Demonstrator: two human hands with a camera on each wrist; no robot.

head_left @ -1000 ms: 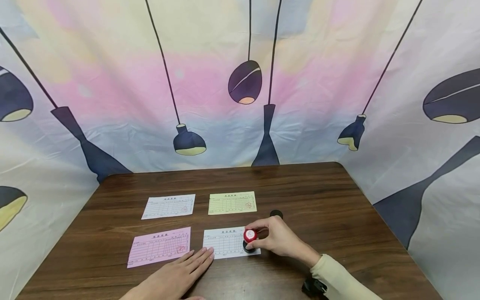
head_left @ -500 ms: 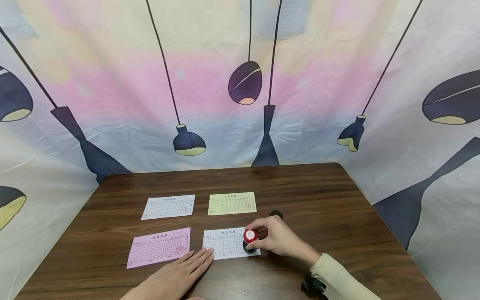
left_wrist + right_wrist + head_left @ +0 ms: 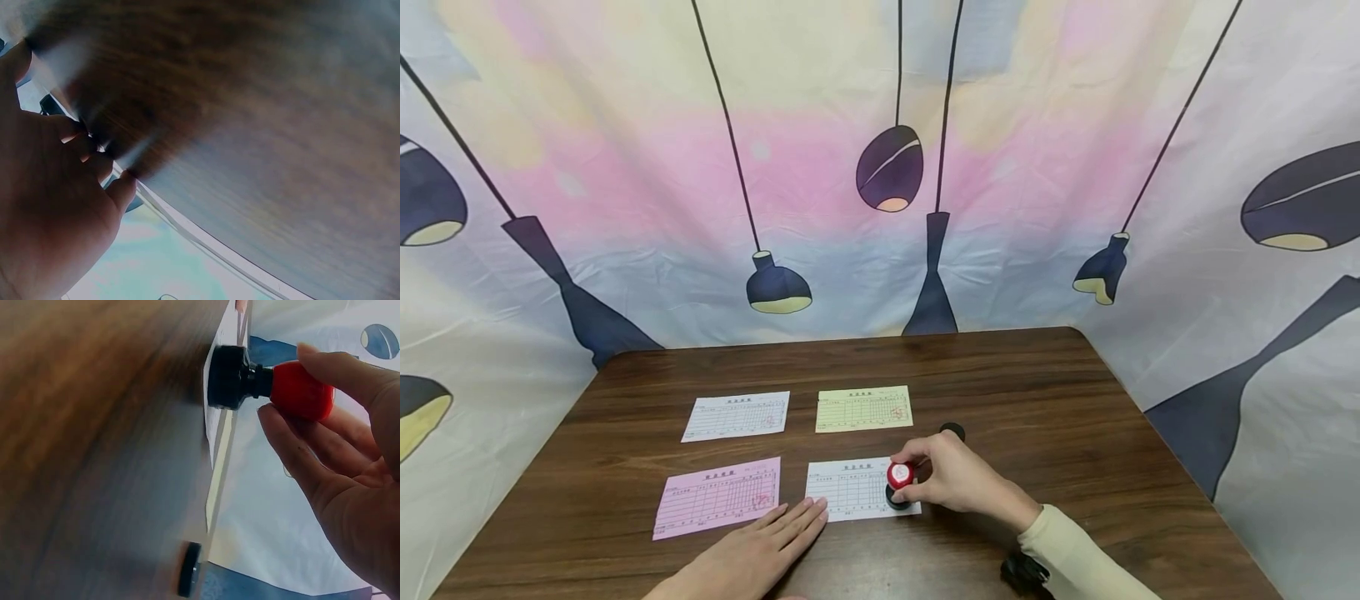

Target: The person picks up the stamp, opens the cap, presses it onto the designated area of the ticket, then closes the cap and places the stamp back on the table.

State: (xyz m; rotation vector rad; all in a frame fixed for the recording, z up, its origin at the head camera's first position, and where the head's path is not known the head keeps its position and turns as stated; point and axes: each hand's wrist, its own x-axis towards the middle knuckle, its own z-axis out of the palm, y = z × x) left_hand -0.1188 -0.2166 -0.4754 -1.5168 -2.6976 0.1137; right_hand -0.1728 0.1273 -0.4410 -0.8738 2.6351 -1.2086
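My right hand (image 3: 958, 475) pinches the red knob of a hand stamp (image 3: 303, 390) between thumb and fingers. The stamp's black round base (image 3: 226, 378) stands upright on the right part of the near white receipt slip (image 3: 846, 487), and its stamping face is hidden. Flat on the table, my left hand (image 3: 760, 546) lies with straight fingers, the fingertips at the slip's lower left corner. In the left wrist view the same left hand (image 3: 56, 181) shows from the palm side against the table, holding nothing.
A pink slip (image 3: 718, 496), a far white slip (image 3: 736, 415) and a yellow slip (image 3: 863, 408) lie on the brown wooden table (image 3: 1022, 392), each with a red mark at its right. A black round cap (image 3: 952, 430) sits beyond the right hand. A patterned curtain (image 3: 820, 167) hangs behind.
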